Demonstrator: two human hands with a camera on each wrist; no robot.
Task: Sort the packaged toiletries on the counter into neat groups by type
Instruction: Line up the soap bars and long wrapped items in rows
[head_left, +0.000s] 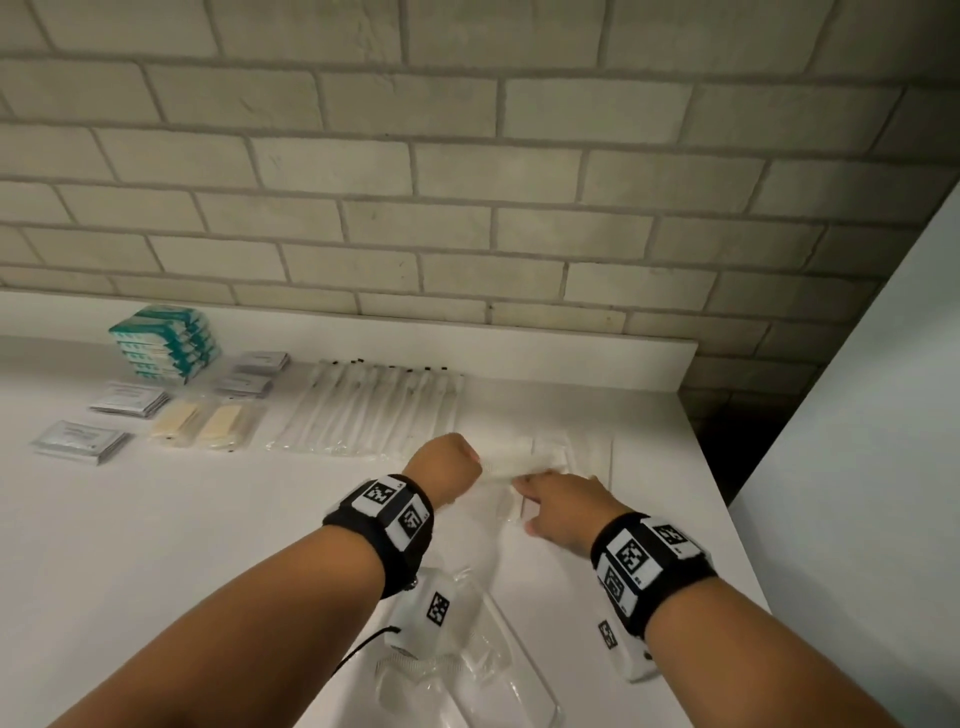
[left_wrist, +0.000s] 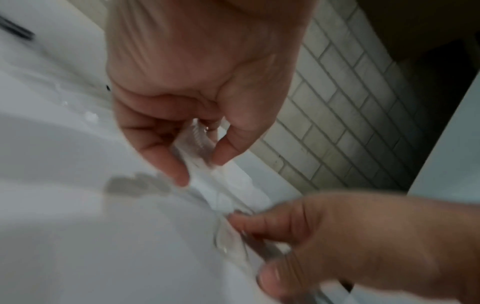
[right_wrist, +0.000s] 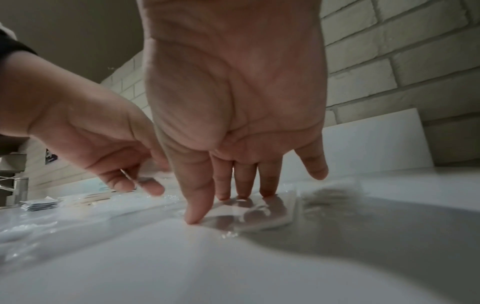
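Observation:
My left hand (head_left: 449, 464) hovers over the right part of the white counter (head_left: 197, 545) and pinches one end of a clear-wrapped white comb packet (head_left: 513, 462). The left wrist view shows thumb and fingers of that hand (left_wrist: 200, 162) closed on the packet (left_wrist: 207, 170), with comb teeth visible. My right hand (head_left: 558, 506) lies just right of it. Its straight fingertips (right_wrist: 242, 195) press flat clear packets (right_wrist: 262, 214) onto the counter. More such packets (head_left: 587, 457) lie beyond it.
Sorted groups lie at the back left: stacked teal boxes (head_left: 163, 343), grey sachets (head_left: 80, 441), cream-coloured packets (head_left: 200, 423) and a row of wrapped toothbrushes (head_left: 374, 410). Loose clear wrappers (head_left: 483, 654) lie near me. The counter's right edge (head_left: 727, 499) borders a dark gap.

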